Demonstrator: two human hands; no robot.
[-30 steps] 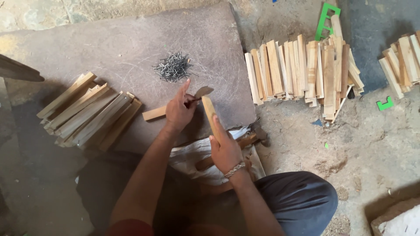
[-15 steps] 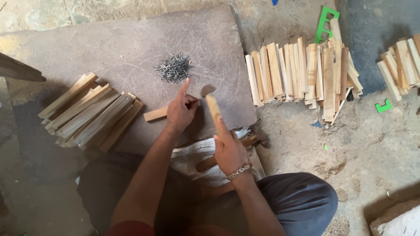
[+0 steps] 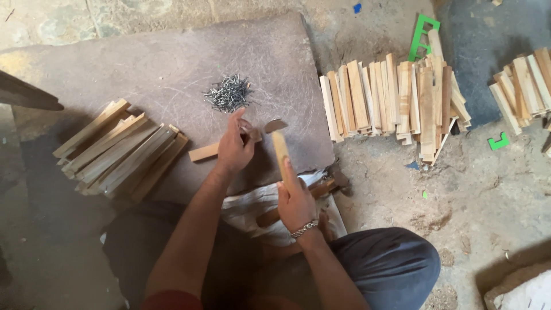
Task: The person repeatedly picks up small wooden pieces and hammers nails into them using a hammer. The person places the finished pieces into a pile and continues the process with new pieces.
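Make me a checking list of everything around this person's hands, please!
Surface: flat grey stone slab on dusty ground, scratched.
Job's things: hammer with wooden handle; short wood strip lying on the slab; pile of nails above it.
Clutter: stack of wood strips at left; bigger heap of strips at right; another heap at far right; green plastic pieces; second hammer on white cloth.
Hands: left hand rests on the short strip; right hand grips the hammer handle, bracelet on wrist.
Cables: nothing seen.
Surroundings: bare dirt floor, dark blue patch at upper right.
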